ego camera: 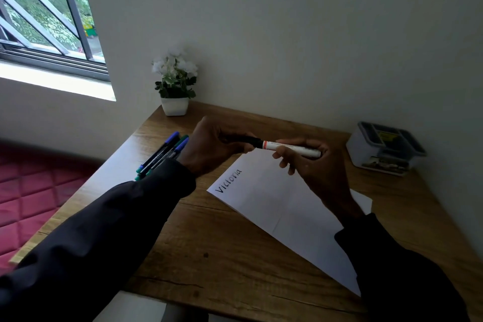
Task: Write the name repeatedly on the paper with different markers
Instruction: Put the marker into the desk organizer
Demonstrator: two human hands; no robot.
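Two hands hold one marker [287, 148] above the far edge of the paper [285, 206], clear of the sheet. The right hand [311, 165] grips the white barrel, fingers wrapped around it. The left hand [217, 145] is closed over the black cap end. The marker lies roughly level between them. The paper rests on the table [222, 243], turned at an angle, with one name, "Victoria" [228, 181], written in black near its left corner. Several markers [164, 154] with blue and green caps lie together on the table left of the left hand. A potted plant [175, 86] stands at the far left corner, and a plastic box [384, 149] at the far right
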